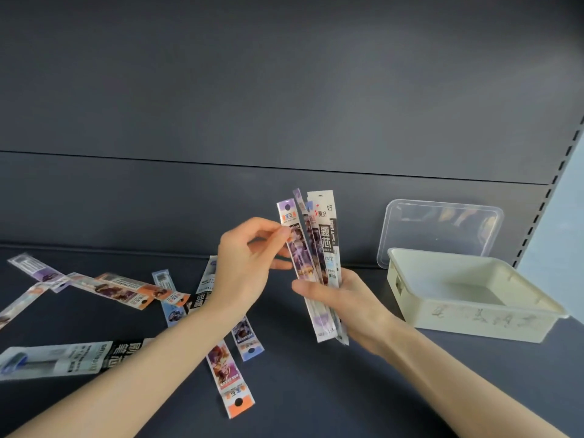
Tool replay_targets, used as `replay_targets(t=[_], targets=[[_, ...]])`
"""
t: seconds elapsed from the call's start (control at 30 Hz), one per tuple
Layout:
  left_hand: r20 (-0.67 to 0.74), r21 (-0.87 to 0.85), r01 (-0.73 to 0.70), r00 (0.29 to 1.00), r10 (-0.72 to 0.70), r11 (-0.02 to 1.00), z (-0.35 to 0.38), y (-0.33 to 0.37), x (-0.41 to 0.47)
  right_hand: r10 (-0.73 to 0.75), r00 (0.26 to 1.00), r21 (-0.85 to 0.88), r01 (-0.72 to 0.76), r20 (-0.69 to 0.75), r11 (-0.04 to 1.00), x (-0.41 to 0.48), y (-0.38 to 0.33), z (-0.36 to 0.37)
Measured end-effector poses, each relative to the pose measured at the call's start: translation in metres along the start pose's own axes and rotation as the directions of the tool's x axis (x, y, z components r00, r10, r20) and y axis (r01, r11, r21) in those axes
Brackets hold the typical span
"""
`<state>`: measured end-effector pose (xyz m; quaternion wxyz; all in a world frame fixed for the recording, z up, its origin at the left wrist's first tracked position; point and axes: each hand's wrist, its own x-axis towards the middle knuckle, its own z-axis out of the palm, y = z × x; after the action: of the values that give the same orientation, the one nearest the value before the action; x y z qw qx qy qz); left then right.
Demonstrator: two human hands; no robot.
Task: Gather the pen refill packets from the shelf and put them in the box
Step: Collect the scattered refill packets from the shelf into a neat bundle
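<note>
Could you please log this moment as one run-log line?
right hand: grips bundle of packets | left hand: pinches purple packet at bundle's front | box: empty, lid leaning behind | loose packets: scattered on shelf, left

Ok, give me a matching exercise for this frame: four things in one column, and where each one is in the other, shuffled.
Things:
1. purple-topped packet
2. clear lid
3. box
4. orange-ended packet

Places:
A. stands open on the shelf, at the right
B. lies flat on the shelf, nearest the camera
C. pinched by the left hand, at the front of the bundle gripped by the right hand
D. leans on the back wall behind the box

Pairs: 1-C, 2-D, 3-A, 4-B.
</note>
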<state>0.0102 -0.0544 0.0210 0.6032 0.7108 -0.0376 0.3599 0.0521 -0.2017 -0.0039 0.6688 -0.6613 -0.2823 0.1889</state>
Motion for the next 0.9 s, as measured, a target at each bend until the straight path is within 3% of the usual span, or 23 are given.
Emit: replay_targets(t=[0.1, 0.17, 0.27, 0.43, 0.57, 0.67, 0.73, 0.83, 0.9], targets=[[0.085, -0.017, -0.006, 0.996, 0.008, 1.000, -0.001, 0.002, 0.001, 0.003, 1.000, 0.008, -0.003, -0.014, 1.000, 0.002, 0.001, -0.002], [0.216, -0.013, 0.022, 0.976, -0.019, 1.000, 0.000, 0.005, 0.004, -0.012, 1.000, 0.007, 0.013, -0.023, 1.000, 0.003, 0.000, -0.002], [0.372, -0.096, 0.203, 0.915, -0.154, 0.974, 0.009, 0.013, 0.011, -0.048, 0.998, -0.076, 0.051, 0.033, 0.996, 0.003, 0.002, 0.002], [0.465, 0.018, 0.203, 0.865, -0.188, 0.979, 0.020, 0.014, 0.011, -0.081, 0.996, -0.138, 0.087, 0.048, 0.987, 0.004, 0.004, 0.003], [0.567, 0.103, 0.175, 0.798, -0.202, 0.979, 0.011, 0.017, 0.011, -0.078, 0.994, -0.029, 0.080, 0.072, 0.996, 0.003, 0.004, 0.006], [0.481, 0.216, 0.115, 0.852, -0.208, 0.970, -0.016, 0.012, 0.016, -0.073, 0.997, 0.063, 0.070, 0.034, 0.996, 0.004, 0.001, 0.008], [0.370, 0.411, 0.090, 0.893, -0.256, 0.907, -0.042, 0.000, 0.018, -0.024, 0.999, 0.055, 0.025, -0.027, 0.998, 0.005, -0.001, 0.011], [0.271, 0.751, 0.074, 0.871, -0.409, 0.656, -0.083, -0.026, 0.020, 0.010, 0.999, 0.021, -0.009, -0.045, 1.000, 0.010, 0.001, 0.023], [0.225, 0.861, 0.057, 0.848, -0.480, 0.505, -0.100, -0.038, 0.021, 0.003, 0.998, -0.009, -0.003, -0.063, 1.000, 0.017, -0.002, 0.032]])
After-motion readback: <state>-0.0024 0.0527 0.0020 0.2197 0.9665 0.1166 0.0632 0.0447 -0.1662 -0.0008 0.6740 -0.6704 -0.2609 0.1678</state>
